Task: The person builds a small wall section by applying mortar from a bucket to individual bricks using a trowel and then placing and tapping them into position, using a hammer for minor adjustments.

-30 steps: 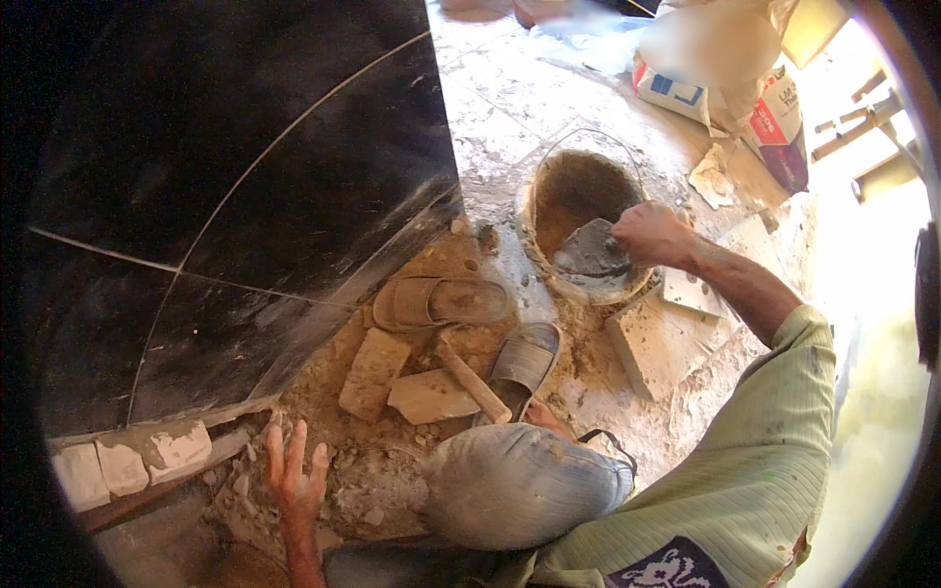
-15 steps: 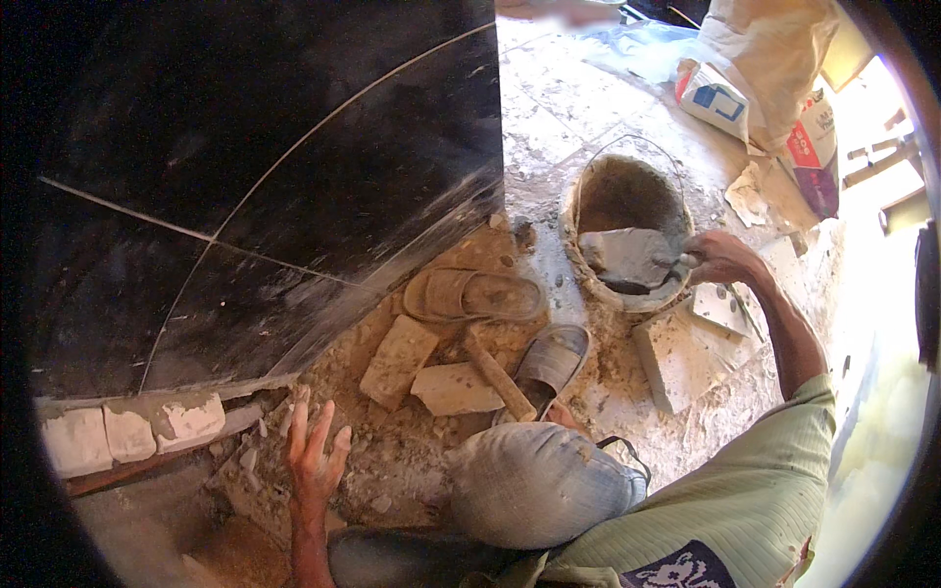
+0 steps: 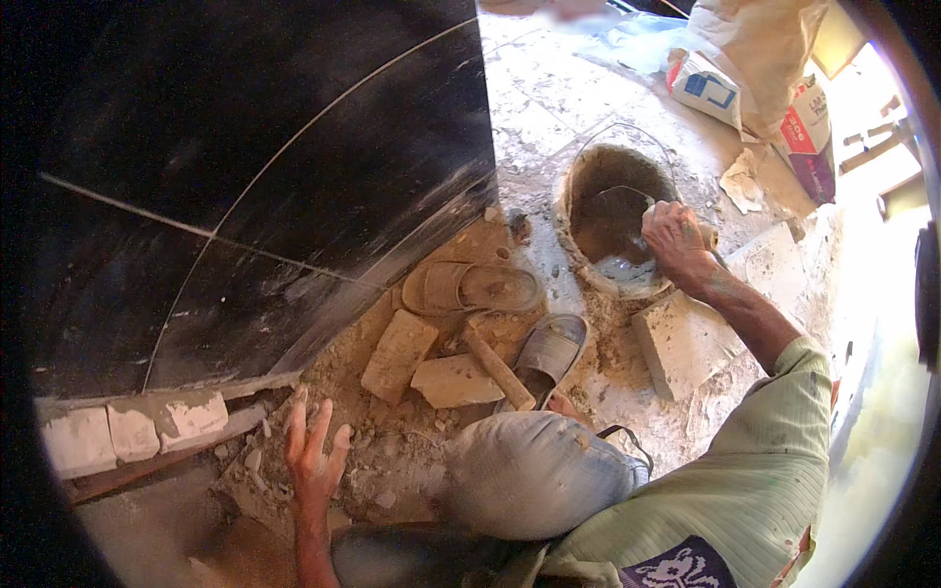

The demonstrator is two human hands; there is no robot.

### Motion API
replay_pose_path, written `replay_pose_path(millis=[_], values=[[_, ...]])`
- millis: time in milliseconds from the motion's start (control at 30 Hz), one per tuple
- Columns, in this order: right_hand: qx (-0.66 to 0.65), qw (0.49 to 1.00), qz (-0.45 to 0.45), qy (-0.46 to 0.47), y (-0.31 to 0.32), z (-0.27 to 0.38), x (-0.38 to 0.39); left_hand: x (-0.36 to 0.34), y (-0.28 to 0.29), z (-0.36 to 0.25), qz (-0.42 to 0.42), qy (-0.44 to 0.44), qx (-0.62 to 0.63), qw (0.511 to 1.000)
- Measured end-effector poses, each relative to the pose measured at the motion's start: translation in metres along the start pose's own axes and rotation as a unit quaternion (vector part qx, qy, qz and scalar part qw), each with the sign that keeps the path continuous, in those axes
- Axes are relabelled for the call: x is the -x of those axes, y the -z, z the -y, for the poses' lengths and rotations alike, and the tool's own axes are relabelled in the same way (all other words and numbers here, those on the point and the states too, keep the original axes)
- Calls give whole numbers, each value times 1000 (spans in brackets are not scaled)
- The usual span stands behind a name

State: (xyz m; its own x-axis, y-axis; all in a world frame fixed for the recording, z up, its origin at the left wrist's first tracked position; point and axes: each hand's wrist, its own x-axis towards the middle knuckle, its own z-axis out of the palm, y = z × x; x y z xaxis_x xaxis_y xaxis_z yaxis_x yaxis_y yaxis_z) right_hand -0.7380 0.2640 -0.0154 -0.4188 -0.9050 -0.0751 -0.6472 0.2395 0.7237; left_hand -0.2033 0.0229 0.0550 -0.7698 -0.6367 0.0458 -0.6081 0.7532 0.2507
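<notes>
My right hand [image 3: 674,242] grips the handle of a trowel [image 3: 708,237] over the right side of a mortar-crusted bucket [image 3: 570,240], with the blade down in its dark interior, partly hidden. My left hand [image 3: 314,446] has its fingers apart and holds nothing, low beside broken debris and the foot of a black tiled wall [image 3: 274,147]. Between my hands lie two sandals [image 3: 470,285], pale tile or brick pieces [image 3: 397,355] and a wooden hammer handle [image 3: 498,365], whose head is hidden. My bent knee [image 3: 539,470] is below them.
Pale blocks [image 3: 676,343] lie right of the bucket. Paper sacks [image 3: 755,54], a blue plastic sheet [image 3: 627,39] and a torn paper scrap [image 3: 742,186] are at the back right. A ledge with white pieces [image 3: 132,431] runs along the lower left, under the black wall.
My right hand moved out to the bucket's right rim, then back up and left over its mouth. The grey mass on the trowel blade is no longer visible. My left hand stays low.
</notes>
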Motion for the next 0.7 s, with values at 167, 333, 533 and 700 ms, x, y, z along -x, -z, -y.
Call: replay_pose_path(millis=[167,333,533,700], values=[[29,995,-58,79,20,13,0,-2,8,-13,53,32,11,998],[-142,987,-59,43,2,-3,31,-8,4,-3,107,-2,69,992],[-340,937,75,27,-9,-33,16,0,-8,8,343,46,125,930],[-330,919,191,95,-46,-28,-8,15,-16,15,330,72,132,932]])
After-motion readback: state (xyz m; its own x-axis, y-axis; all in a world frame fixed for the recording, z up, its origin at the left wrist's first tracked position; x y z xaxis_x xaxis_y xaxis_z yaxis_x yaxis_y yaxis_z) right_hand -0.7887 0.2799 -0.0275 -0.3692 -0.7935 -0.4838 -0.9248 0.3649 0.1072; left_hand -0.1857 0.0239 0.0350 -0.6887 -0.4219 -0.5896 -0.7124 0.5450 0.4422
